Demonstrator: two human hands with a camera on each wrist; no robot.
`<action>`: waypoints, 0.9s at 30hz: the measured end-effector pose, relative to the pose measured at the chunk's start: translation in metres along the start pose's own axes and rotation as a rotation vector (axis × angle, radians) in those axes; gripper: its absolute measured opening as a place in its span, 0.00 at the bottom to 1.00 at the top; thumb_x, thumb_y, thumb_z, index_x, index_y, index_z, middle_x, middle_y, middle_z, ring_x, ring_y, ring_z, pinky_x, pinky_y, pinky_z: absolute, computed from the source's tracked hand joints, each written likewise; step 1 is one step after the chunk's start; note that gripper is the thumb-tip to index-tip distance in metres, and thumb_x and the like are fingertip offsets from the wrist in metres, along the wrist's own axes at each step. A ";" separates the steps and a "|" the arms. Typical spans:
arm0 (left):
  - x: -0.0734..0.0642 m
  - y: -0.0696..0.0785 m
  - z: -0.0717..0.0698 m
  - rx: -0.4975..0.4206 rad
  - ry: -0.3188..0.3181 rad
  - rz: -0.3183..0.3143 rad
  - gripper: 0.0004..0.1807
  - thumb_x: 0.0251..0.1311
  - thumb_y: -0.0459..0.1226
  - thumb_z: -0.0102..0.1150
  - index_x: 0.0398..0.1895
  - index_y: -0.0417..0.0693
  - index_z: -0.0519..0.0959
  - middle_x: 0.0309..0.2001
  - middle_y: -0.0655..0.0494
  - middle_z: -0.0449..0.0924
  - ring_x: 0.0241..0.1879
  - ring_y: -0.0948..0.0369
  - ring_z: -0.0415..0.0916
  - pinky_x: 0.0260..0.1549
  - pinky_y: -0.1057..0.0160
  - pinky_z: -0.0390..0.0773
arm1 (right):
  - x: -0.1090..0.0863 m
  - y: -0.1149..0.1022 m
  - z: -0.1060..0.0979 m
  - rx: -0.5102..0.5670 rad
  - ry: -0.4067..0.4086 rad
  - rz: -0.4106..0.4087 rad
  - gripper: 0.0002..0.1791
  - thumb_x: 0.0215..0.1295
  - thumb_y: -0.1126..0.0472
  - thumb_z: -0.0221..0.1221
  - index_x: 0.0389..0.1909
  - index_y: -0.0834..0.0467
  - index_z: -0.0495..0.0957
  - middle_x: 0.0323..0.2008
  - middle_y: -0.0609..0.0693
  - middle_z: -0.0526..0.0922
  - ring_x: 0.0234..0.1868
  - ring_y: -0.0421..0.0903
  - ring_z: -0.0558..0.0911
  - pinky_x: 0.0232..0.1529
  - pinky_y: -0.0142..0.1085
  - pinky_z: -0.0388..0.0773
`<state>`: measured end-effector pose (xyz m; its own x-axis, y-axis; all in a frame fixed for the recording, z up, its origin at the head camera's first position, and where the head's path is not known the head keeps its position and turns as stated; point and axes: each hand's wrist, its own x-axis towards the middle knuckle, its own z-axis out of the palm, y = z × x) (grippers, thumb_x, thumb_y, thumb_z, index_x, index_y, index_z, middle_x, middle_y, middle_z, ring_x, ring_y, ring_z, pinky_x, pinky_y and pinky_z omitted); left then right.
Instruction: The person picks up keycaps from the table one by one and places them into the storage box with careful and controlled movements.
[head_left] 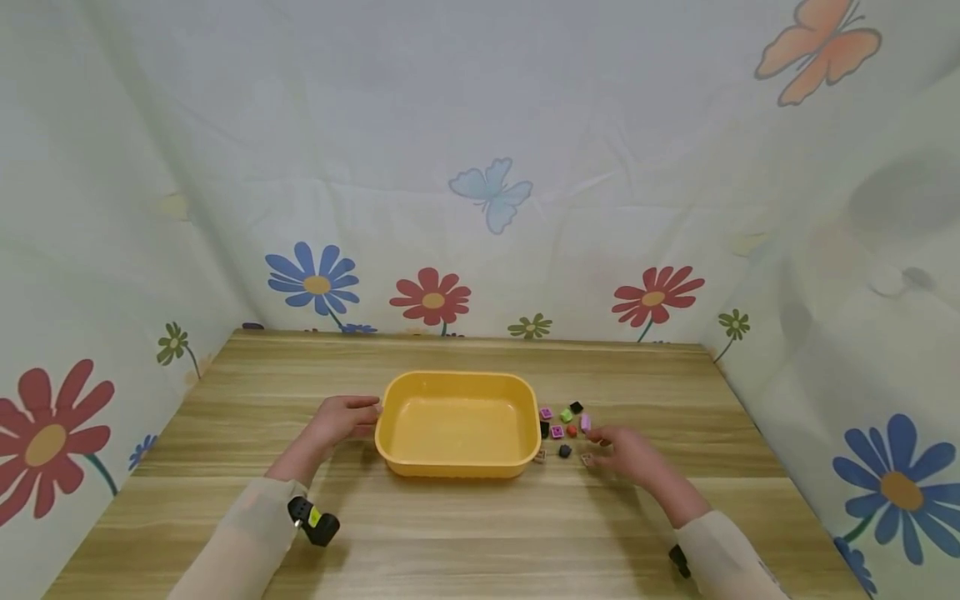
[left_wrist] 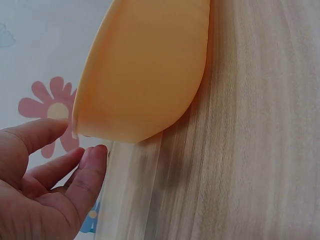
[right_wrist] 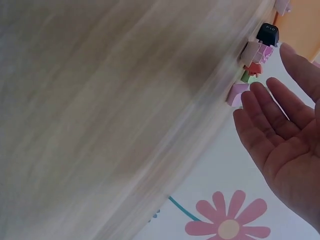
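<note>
Left hand [head_left: 341, 419]: one; it stood at the yellow tray [head_left: 457, 469]'s left end, thumb and fingers parted, gripping nothing; contact was unclear. Right hand [head_left: 626, 454]: one; it hung just right of the keycaps [head_left: 557, 432], fingers loosely extended, empty. Tray: one; it sat between the hands. Keycaps: ten showed, right of the tray: three dark, two magenta, two pale, one lilac, one green, one orange-red.

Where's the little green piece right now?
In the head view, the green piece lies to the right of the yellow tray, between a magenta piece and a black piece, with a red piece just below it.
</note>
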<state>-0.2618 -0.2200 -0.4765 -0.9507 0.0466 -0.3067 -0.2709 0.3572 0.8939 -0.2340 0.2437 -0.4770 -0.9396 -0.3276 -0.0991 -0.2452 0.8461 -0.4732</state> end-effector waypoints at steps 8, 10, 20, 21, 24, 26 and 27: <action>0.004 -0.005 0.001 -0.068 -0.011 0.002 0.27 0.74 0.35 0.56 0.69 0.26 0.68 0.65 0.29 0.74 0.48 0.57 0.87 0.48 0.61 0.89 | 0.002 0.001 0.003 0.014 -0.012 -0.034 0.21 0.59 0.67 0.70 0.52 0.70 0.82 0.46 0.62 0.87 0.47 0.56 0.85 0.53 0.52 0.85; 0.004 -0.005 0.001 -0.088 -0.021 0.010 0.27 0.74 0.34 0.56 0.69 0.25 0.68 0.64 0.29 0.75 0.46 0.60 0.87 0.46 0.62 0.89 | 0.003 0.000 0.004 0.010 -0.018 -0.034 0.20 0.59 0.67 0.70 0.52 0.69 0.82 0.46 0.61 0.87 0.46 0.55 0.85 0.53 0.52 0.85; 0.005 -0.006 0.000 -0.194 -0.058 0.009 0.27 0.73 0.32 0.56 0.68 0.22 0.67 0.60 0.32 0.81 0.39 0.66 0.85 0.41 0.66 0.89 | 0.005 0.004 0.006 -0.027 -0.016 -0.089 0.17 0.57 0.71 0.70 0.48 0.70 0.84 0.44 0.61 0.87 0.45 0.56 0.85 0.50 0.50 0.85; 0.006 -0.006 0.000 -0.207 -0.056 -0.001 0.27 0.73 0.32 0.56 0.68 0.22 0.67 0.58 0.33 0.82 0.39 0.65 0.85 0.40 0.66 0.89 | 0.005 0.005 0.007 -0.036 -0.015 -0.097 0.16 0.57 0.71 0.70 0.48 0.70 0.84 0.43 0.61 0.87 0.44 0.55 0.85 0.49 0.49 0.85; 0.007 -0.007 -0.001 -0.227 -0.063 -0.027 0.28 0.73 0.33 0.57 0.68 0.22 0.67 0.57 0.36 0.84 0.39 0.65 0.85 0.41 0.66 0.89 | 0.006 0.006 0.008 -0.039 -0.017 -0.106 0.15 0.57 0.71 0.70 0.47 0.69 0.84 0.42 0.60 0.87 0.43 0.54 0.85 0.47 0.48 0.86; 0.007 -0.008 -0.001 -0.244 -0.065 -0.048 0.28 0.72 0.33 0.58 0.69 0.23 0.67 0.55 0.38 0.85 0.39 0.64 0.85 0.41 0.66 0.89 | 0.006 0.006 0.009 -0.047 -0.021 -0.114 0.15 0.58 0.71 0.69 0.46 0.68 0.84 0.41 0.59 0.88 0.42 0.53 0.85 0.46 0.47 0.86; 0.007 -0.008 -0.001 -0.254 -0.070 -0.056 0.28 0.72 0.34 0.58 0.69 0.23 0.67 0.54 0.39 0.86 0.38 0.64 0.85 0.41 0.66 0.89 | 0.006 0.006 0.009 -0.045 -0.022 -0.116 0.14 0.58 0.71 0.69 0.45 0.68 0.85 0.40 0.59 0.88 0.41 0.52 0.85 0.46 0.46 0.86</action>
<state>-0.2664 -0.2238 -0.4854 -0.9226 0.1007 -0.3723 -0.3608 0.1159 0.9254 -0.2394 0.2430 -0.4885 -0.8989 -0.4332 -0.0655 -0.3628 0.8198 -0.4431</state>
